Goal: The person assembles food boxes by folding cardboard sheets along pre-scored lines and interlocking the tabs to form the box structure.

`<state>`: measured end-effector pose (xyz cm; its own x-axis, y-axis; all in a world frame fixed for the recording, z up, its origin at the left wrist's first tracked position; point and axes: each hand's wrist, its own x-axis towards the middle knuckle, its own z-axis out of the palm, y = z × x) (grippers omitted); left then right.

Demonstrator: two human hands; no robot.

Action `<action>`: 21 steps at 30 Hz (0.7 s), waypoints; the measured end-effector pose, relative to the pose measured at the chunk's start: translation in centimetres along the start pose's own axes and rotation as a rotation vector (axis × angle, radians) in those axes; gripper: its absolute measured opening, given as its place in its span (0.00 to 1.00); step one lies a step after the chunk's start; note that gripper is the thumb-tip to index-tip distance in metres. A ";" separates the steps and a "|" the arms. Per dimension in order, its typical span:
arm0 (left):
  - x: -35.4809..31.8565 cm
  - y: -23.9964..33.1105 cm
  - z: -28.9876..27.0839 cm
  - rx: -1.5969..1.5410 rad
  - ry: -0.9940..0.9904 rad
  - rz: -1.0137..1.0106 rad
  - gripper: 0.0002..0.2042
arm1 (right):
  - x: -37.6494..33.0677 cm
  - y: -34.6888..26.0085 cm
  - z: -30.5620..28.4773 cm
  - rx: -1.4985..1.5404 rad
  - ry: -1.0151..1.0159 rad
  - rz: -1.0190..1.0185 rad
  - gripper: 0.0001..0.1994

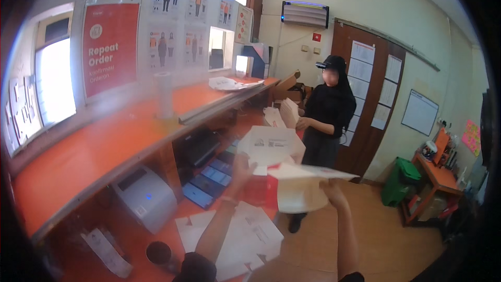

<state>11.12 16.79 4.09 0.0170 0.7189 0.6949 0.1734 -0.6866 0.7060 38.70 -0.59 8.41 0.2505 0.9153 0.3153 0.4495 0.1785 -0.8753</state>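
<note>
While my left hand (241, 169) is raised in front of me, its fingers are closed on the near side of a white and red cardboard box (279, 169) that is only partly folded, its white flaps spread wide. My right hand (330, 188) grips the same box from the other side, under a flat white flap that juts out to the right. The box is up in the air, above the near edge of the lower orange table (172, 219) and clear of it. Just beneath my left forearm a loose pile of flat white box blanks (245, 237) lies on that table near its front edge. Further left along the table stands a grey label printer (145, 196), and in front of it, toward the near edge, a dark round cup (159, 253). Behind my left hand, against the back of the table, dark phones (209, 180) lie in a row with lit screens. Above it all runs the raised orange counter (78, 162), with a white paper roll (164, 94) standing on it. Beyond the box, another person in black (329, 120) stands by the far end of the table, holding white folded cardboard (287, 112) in both hands.
</note>
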 end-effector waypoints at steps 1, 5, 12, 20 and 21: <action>0.9 -0.4 2.0 -0.005 -0.038 0.009 0.12 | 2.7 0.4 -0.4 0.077 -0.060 -0.142 0.23; 2.5 -2.2 3.4 0.361 -0.143 -0.010 0.18 | 10.8 -2.3 3.6 -0.517 0.024 -0.109 0.24; 2.8 -7.3 2.4 -0.257 -0.289 -0.367 0.23 | 14.1 -3.3 6.5 -0.805 0.069 0.041 0.22; 2.3 -7.4 3.6 -0.062 -0.238 -0.302 0.23 | 16.3 -2.0 4.3 -0.826 -0.118 0.016 0.25; 2.4 -7.4 3.5 -0.112 -0.209 -0.347 0.22 | 16.4 -2.3 4.4 -0.740 -0.119 0.032 0.25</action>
<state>13.30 23.96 0.07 0.1783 0.9083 0.3785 0.0961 -0.3989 0.9119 38.02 15.63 13.95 0.1977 0.9565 0.2146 0.9134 -0.1002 -0.3946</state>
